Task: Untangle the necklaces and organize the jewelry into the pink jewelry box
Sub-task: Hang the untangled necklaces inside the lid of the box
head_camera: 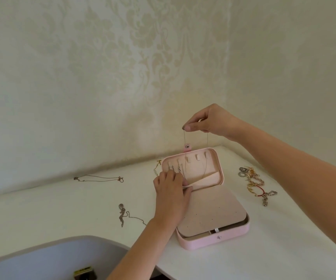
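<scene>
Fig. My right hand (211,121) is pinching a thin metal chain necklace (184,138) between thumb and forefinger, dangling both strands over the raised lid of the open pink jewelry box (213,240) on the white table (62,209). My left hand (171,196) is gripping the lid's beige pocket (203,179), holding it open. Lowering slowly should be keeping the strands apart.

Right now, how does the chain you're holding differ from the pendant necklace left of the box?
The held chain hangs in two strands pinched by the right hand above the pink jewelry box; the pendant necklace lies on the table, untouched. The held chain shows no pendant; the pendant necklace has a silver one. Both are thin chains.
</scene>
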Demonstrator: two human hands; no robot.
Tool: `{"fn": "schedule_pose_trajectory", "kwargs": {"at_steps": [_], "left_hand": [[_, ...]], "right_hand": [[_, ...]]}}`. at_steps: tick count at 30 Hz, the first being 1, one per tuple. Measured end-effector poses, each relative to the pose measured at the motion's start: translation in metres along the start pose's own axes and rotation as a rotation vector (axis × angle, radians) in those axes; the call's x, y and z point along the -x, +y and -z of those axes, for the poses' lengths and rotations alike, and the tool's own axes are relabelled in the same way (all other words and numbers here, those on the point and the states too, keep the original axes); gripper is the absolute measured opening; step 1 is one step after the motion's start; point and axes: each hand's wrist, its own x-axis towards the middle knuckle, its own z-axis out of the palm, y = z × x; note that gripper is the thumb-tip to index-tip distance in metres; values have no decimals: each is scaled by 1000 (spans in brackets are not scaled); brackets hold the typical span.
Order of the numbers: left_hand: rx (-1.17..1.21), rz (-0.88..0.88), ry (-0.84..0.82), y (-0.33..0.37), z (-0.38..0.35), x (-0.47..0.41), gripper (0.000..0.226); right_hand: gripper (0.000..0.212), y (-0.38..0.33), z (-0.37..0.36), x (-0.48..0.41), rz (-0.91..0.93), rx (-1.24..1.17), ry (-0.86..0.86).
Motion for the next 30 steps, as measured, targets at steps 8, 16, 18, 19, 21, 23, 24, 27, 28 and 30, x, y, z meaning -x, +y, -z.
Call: {"fn": "schedule_pose_trajectory", "kwargs": {"at_steps": [8, 16, 18, 19, 21, 23, 24, 27, 28, 30], "left_hand": [[-10, -1, 6, 0, -1, 1, 26], [-5, 10, -10, 0, -2, -1, 25], [3, 14, -18, 0, -2, -1, 24], [5, 13, -19, 0, -2, -1, 24], [2, 9, -17, 0, -2, -2, 25], [-7, 6, -9, 0, -2, -2, 26], [-6, 3, -5, 0, -3, -1, 27], [11, -11, 3, -3, -3, -1, 27], [19, -17, 7, -3, -3, -1, 26], [36, -39, 35, -2, -1, -1, 22]], "right_hand": [[8, 37, -37, 19, 46, 21, 100], [5, 77, -68, 23, 322, 312, 353], [4, 83, -73, 22, 361, 339, 405], [4, 84, -76, 22, 375, 346, 426], [6, 85, -81, 22, 379, 345, 451], [8, 85, -85, 21, 381, 360, 461], [9, 86, -86, 21, 381, 374, 464], [7, 88, -87, 20, 332, 347, 498], [7, 87, -87, 20, 296, 320, 516], [10, 87, -87, 19, 237, 283, 544]]}}
